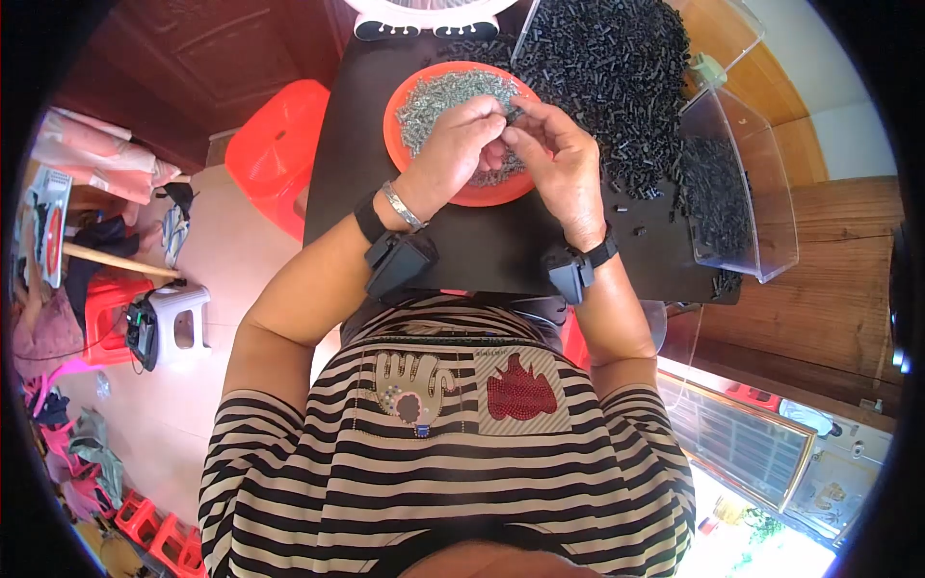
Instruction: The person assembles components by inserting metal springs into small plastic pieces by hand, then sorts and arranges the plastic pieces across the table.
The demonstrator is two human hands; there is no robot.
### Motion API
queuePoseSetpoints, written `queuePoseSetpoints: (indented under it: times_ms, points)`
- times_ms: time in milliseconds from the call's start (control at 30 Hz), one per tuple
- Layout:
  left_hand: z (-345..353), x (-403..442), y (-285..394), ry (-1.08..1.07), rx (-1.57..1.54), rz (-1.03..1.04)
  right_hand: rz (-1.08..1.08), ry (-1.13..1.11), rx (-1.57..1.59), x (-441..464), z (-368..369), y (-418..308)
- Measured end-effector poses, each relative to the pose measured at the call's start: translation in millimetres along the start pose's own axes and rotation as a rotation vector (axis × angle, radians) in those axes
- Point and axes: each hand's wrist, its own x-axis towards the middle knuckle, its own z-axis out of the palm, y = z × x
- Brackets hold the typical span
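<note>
My left hand (465,144) and my right hand (559,159) meet above an orange-red bowl (393,130), both with fingers pinched together. Between the fingertips a small dark piece (514,113) partly shows; the fingers cover most of it. Small shiny metal parts (438,101) fill the bowl, too tiny to tell their exact kind. Right of my right hand lies a big heap of small black plastic pieces (607,77). Each wrist wears a black strapped device, and a metal bracelet (402,206) is on the left one.
A clear plastic bin (771,226) with black pieces lies at the dark table's (462,255) right side. A few loose pieces (639,231) are scattered near the heap. A white-and-pink object (434,19) stands at the far edge. A red stool (279,144) is left of the table.
</note>
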Motion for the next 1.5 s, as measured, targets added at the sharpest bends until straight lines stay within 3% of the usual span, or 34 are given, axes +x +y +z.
queuePoseSetpoints:
  times_ms: [133,333,400,733,967,1133,1200,1233,1333,1400,1500]
  points:
    - [-3,2,-4,-0.002,0.031,-0.003,-0.183,0.003,-0.350,0,2,-8]
    - [-4,3,-10,0.017,0.130,0.077,-0.273,0.048,-0.478,0,6,-8]
    - [-6,4,-11,0.018,0.245,0.149,-0.285,0.053,-0.490,-1,7,-11]
    - [1,3,-16,0.104,0.235,0.241,-0.408,0.112,-0.480,-3,8,-11]
    - [7,-5,-4,0.031,0.163,0.142,-0.450,0.096,-0.535,-3,-3,-23]
    - [3,-2,-2,-0.025,0.134,0.163,-0.498,0.318,-0.667,-5,-51,-54]
    - [4,-1,1,-0.012,0.178,0.153,-0.461,0.459,-0.766,-6,-87,-66]
    - [3,0,0,-0.005,0.181,0.146,-0.339,0.542,-0.712,-9,-104,-75]
    - [2,-2,3,0.004,0.186,0.135,-0.424,0.733,-1.164,-2,-184,-80]
    - [3,-5,3,-0.008,0.180,0.134,-0.295,0.742,-1.571,-8,-222,-73]
    - [1,-2,2,-0.019,0.172,0.143,-0.427,0.826,-1.385,-22,-212,-77]
